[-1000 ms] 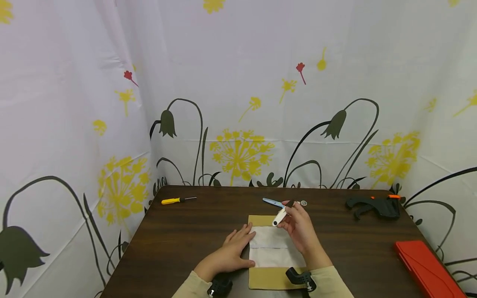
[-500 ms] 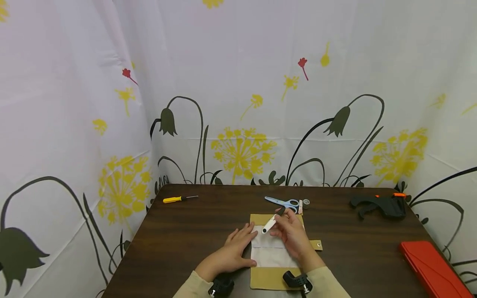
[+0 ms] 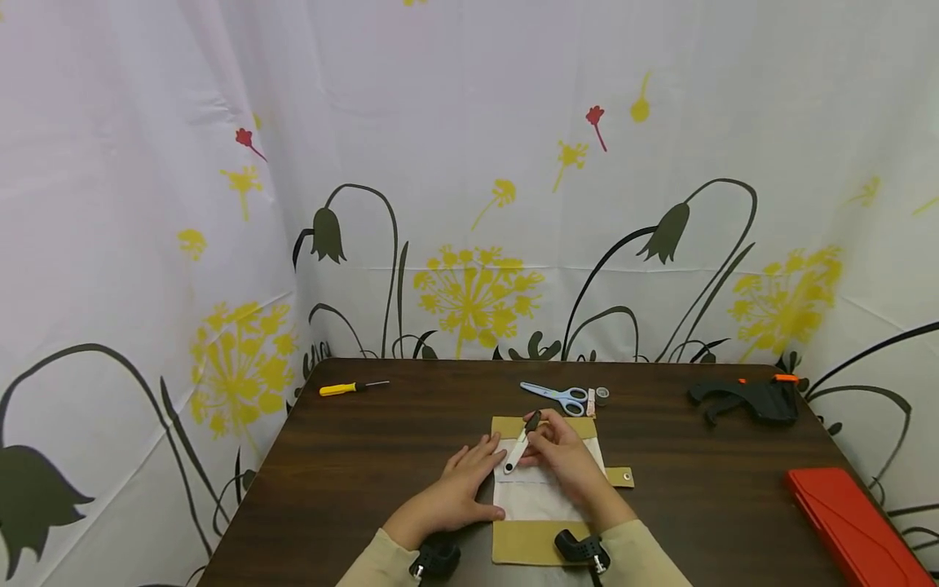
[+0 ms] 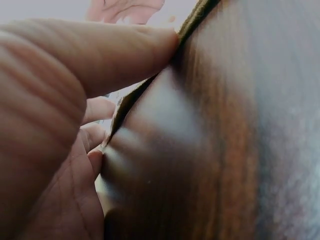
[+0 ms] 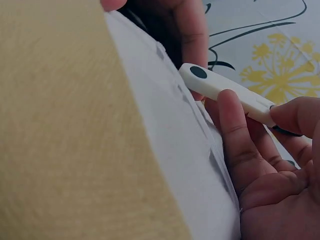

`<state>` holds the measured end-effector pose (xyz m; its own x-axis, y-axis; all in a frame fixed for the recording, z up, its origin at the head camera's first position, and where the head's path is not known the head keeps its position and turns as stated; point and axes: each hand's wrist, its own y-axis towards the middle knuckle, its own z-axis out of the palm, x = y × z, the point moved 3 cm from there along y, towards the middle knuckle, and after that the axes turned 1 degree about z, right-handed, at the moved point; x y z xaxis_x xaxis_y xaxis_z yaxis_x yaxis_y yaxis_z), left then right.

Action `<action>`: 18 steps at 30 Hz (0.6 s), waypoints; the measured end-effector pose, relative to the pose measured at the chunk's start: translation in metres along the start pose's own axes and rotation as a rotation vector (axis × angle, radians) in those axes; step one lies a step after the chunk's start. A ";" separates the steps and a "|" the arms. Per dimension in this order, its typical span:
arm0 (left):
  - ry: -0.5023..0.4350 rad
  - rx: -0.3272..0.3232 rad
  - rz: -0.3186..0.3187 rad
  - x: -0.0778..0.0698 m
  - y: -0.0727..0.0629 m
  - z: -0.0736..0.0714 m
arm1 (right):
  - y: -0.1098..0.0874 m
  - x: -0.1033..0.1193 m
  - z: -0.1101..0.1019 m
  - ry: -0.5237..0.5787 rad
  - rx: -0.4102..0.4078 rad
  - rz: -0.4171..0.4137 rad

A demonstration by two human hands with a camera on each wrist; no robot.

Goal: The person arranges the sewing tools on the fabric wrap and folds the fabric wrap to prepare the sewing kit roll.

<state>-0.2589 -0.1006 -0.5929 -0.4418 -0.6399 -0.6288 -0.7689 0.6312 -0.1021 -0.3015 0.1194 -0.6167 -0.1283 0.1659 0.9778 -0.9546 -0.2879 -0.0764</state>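
Observation:
My right hand pinches a slim white stick-like tool with a black end, tilted above an unfolded tan fabric pouch. Its exact kind I cannot tell. In the right wrist view a dark round spot marks the tool's white end, close to the edge of the pouch's white inner pocket. My left hand lies with fingers spread along the pouch's left side. In the left wrist view its thumb presses on the pouch's edge, fingers farther along it.
Behind the pouch are blue scissors, a small pinkish strip and a small round item. A yellow screwdriver lies back left. On the right are a black clamp-like tool and a red case.
My right hand has moved left and down toward the white pocket with the white tool, uncovering the scissors and the pouch's snap tab. My left hand has stayed in place.

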 end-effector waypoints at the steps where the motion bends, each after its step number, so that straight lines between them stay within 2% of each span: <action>1: 0.004 -0.002 0.000 0.000 0.000 0.000 | 0.000 0.000 0.000 -0.016 0.003 0.002; 7: 0.011 0.003 -0.009 0.002 0.001 0.001 | 0.000 -0.001 0.001 -0.047 0.008 0.016; 18: 0.018 0.000 -0.009 0.001 0.000 0.000 | 0.000 0.002 0.002 -0.088 0.026 -0.030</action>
<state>-0.2597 -0.1011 -0.5937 -0.4434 -0.6532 -0.6138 -0.7728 0.6255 -0.1073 -0.3011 0.1180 -0.6144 -0.0744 0.0915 0.9930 -0.9502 -0.3087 -0.0427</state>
